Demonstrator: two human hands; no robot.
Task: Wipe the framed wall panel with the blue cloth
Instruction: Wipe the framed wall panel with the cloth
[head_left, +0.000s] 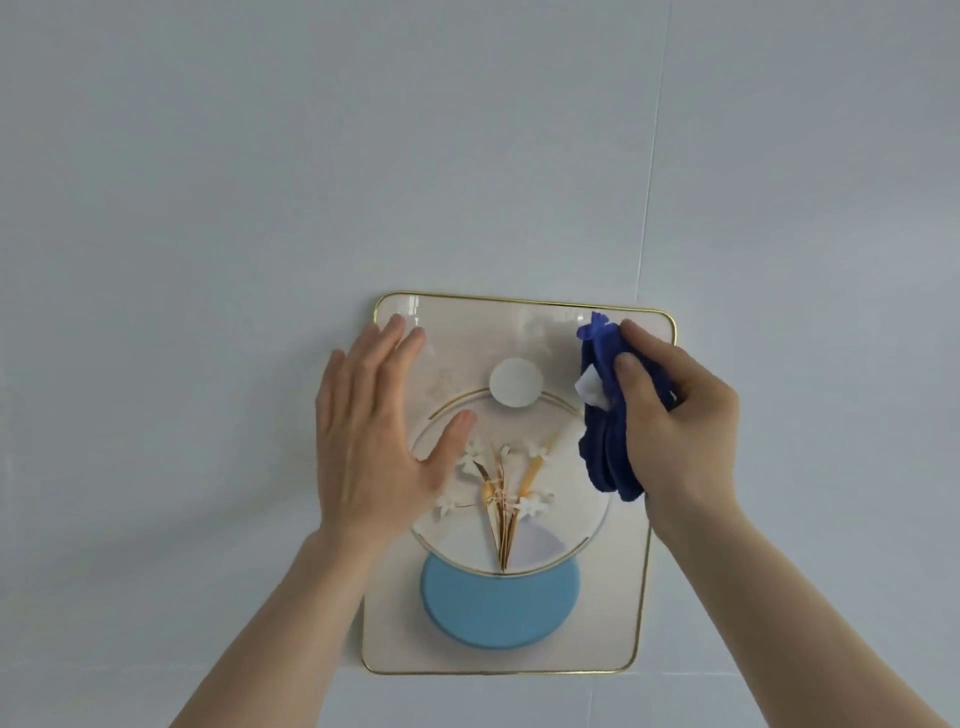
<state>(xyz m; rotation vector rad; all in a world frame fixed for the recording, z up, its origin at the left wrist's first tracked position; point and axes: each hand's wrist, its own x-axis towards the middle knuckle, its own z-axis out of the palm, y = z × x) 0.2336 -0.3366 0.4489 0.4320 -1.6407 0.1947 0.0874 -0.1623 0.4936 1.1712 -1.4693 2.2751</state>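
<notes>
Pale wall (208, 208); gold-rimmed panel (519, 649), right hand (675, 415) pressing bunched blue cloth (605, 441).

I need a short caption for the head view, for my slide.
Right hand presses blue cloth on panel; left hand lies flat.

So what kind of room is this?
Probably a room in a home, though which room isn't clear: a plain pale wall, with a gold-edged flower picture hung on it for decoration.
</notes>
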